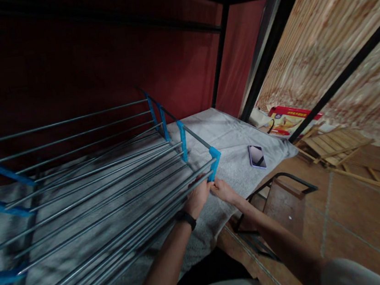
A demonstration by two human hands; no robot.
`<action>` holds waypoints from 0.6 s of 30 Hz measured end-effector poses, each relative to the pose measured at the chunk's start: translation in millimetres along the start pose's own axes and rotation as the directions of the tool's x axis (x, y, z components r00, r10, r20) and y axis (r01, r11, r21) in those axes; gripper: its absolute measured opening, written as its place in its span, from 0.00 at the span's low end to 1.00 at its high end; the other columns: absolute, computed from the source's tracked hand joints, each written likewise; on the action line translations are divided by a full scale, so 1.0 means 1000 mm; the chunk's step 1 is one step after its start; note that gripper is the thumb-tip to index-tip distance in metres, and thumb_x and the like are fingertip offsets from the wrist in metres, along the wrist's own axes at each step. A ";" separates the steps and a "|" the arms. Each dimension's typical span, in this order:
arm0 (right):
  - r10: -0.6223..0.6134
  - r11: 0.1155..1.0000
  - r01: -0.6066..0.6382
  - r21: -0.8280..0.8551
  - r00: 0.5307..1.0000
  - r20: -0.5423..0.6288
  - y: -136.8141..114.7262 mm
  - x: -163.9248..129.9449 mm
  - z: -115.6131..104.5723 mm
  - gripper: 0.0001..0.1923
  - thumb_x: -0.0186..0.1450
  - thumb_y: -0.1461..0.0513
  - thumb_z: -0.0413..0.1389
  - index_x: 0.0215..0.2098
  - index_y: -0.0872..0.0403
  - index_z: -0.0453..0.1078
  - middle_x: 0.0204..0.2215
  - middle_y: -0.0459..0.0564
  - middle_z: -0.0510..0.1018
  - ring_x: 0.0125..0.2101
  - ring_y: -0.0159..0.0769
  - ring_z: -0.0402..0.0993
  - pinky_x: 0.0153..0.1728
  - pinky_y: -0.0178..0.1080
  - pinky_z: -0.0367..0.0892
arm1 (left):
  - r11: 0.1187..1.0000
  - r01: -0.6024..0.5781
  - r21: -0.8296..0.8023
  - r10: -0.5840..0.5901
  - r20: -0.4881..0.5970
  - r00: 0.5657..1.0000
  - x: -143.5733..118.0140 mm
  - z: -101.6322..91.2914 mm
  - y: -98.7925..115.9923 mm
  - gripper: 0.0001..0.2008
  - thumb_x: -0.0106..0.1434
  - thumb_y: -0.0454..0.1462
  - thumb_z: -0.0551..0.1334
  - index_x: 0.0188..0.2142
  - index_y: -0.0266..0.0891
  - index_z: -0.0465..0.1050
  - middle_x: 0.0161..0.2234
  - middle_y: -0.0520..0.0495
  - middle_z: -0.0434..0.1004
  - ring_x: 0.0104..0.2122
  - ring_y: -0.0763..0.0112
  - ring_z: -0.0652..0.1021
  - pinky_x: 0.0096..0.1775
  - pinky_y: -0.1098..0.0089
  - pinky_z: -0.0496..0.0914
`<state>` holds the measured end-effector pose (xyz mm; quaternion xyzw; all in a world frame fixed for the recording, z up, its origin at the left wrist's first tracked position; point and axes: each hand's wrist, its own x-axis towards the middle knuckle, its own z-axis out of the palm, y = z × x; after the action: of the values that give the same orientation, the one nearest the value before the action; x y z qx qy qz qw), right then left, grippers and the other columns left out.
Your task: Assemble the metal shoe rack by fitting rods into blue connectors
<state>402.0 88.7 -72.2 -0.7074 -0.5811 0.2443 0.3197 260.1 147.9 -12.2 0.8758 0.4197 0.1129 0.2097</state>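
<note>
A rack of long grey metal rods (87,183) with blue plastic end pieces lies on its side on a grey blanket (230,133). My left hand (197,198), with a black band on its wrist, grips the ends of the lowest rods near the rack's corner. My right hand (221,189) meets it there, fingers pinched at the bottom of the nearest blue end piece (214,163). Both hands touch the rack at the same spot.
A phone (257,156) lies face up on the blanket, right of the hands. A black metal bed frame post (266,59) stands behind it. A red box (289,120), wooden slats (335,143) and a dark-framed stool (279,196) sit on the tiled floor.
</note>
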 end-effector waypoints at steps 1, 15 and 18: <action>-0.007 1.000 0.007 -0.002 1.000 -0.007 0.000 0.000 0.000 0.04 0.66 0.63 0.50 0.38 0.51 0.66 0.25 0.44 0.74 0.27 0.34 0.71 0.29 0.33 0.61 | 1.000 0.006 0.009 -0.006 0.009 1.000 0.000 0.000 0.000 0.16 0.70 0.46 0.60 0.51 0.42 0.75 0.45 0.41 0.82 0.43 0.60 0.81 0.47 0.65 0.70; 0.014 1.000 -0.014 0.004 1.000 0.004 -0.007 0.001 -0.003 0.04 0.67 0.64 0.50 0.39 0.52 0.66 0.23 0.43 0.72 0.25 0.34 0.69 0.28 0.33 0.61 | 0.990 0.043 0.138 -0.053 0.066 0.996 -0.008 -0.004 0.015 0.19 0.74 0.45 0.52 0.53 0.38 0.75 0.43 0.34 0.82 0.49 0.56 0.80 0.50 0.62 0.70; 0.022 1.000 -0.022 -0.010 1.000 0.016 -0.009 0.000 -0.003 0.04 0.67 0.64 0.51 0.39 0.52 0.67 0.25 0.45 0.74 0.26 0.35 0.71 0.30 0.34 0.63 | 0.993 -0.001 0.120 0.001 -0.001 1.000 -0.008 -0.004 0.012 0.17 0.73 0.44 0.54 0.52 0.39 0.76 0.44 0.35 0.82 0.49 0.54 0.79 0.51 0.61 0.69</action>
<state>398.6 89.3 -63.4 -0.7133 -0.5771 0.2507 0.3088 261.7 136.3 -3.6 0.8870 0.4253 0.0881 0.1566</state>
